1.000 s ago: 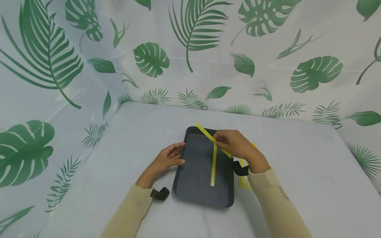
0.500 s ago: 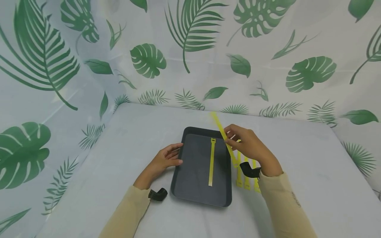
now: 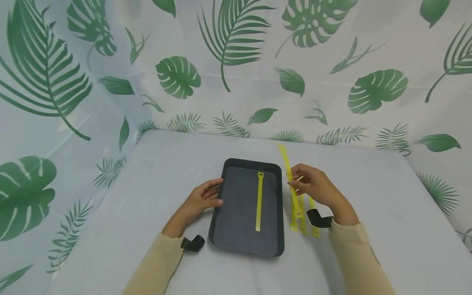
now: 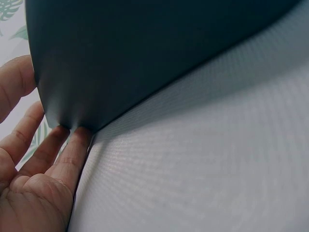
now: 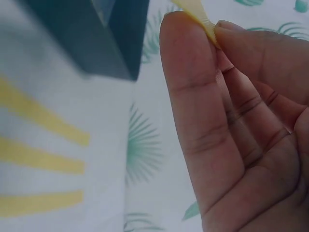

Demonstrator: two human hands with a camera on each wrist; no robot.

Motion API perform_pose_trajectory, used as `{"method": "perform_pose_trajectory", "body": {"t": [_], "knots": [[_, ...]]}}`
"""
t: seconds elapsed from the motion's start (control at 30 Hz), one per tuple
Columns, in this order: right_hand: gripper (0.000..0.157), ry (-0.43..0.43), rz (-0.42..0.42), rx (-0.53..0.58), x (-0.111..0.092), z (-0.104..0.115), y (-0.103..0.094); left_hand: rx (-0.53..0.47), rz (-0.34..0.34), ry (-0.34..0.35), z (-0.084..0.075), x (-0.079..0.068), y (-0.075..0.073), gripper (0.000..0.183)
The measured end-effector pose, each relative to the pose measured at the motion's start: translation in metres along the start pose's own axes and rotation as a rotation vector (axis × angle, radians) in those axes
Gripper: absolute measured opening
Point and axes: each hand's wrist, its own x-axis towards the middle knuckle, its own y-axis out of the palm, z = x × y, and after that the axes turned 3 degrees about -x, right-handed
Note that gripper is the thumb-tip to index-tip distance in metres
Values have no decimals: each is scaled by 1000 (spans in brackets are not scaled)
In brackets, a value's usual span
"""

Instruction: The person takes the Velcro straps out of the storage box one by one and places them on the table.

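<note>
A dark grey tray (image 3: 236, 209) lies on the white table, with one yellow cable strap (image 3: 259, 205) with a slotted head lying lengthwise in it. My left hand (image 3: 199, 201) rests against the tray's left side. In the left wrist view, its fingertips (image 4: 79, 137) touch the tray's outer wall (image 4: 125, 58). Just right of the tray, my right hand (image 3: 313, 186) pinches a second yellow strap (image 3: 285, 161) between thumb and index finger, slotted head downward. In the right wrist view only a piece of this held strap (image 5: 199, 13) shows.
Under and beside the right hand, several more yellow straps (image 3: 315, 232) lie side by side on the table (image 3: 383, 205); the right wrist view shows their plain ends (image 5: 58, 162). A leaf-printed white cloth (image 3: 254, 86) stands behind and at the left.
My right hand has carried the pinched strap from above the tray to the right, past its right rim, and turned it more upright. The left hand stays at the tray's left side.
</note>
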Motion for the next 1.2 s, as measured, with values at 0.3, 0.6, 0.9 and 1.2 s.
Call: {"method": "perform_pose_trajectory", "body": {"t": [0.3, 0.6, 0.9, 1.2], "knots": [[21, 102, -8, 13, -20, -27, -12, -12, 15, 3, 0, 0, 2, 77], [27, 232, -2, 7, -34, -50, -23, 7, -9, -23, 0, -2, 0, 77], [27, 382, 9, 5, -48, -67, -29, 2, -2, -20, -2, -1, 2, 77], [27, 511, 10, -30, -52, -77, -27, -16, -6, -16, -3, -2, 3, 78]]}}
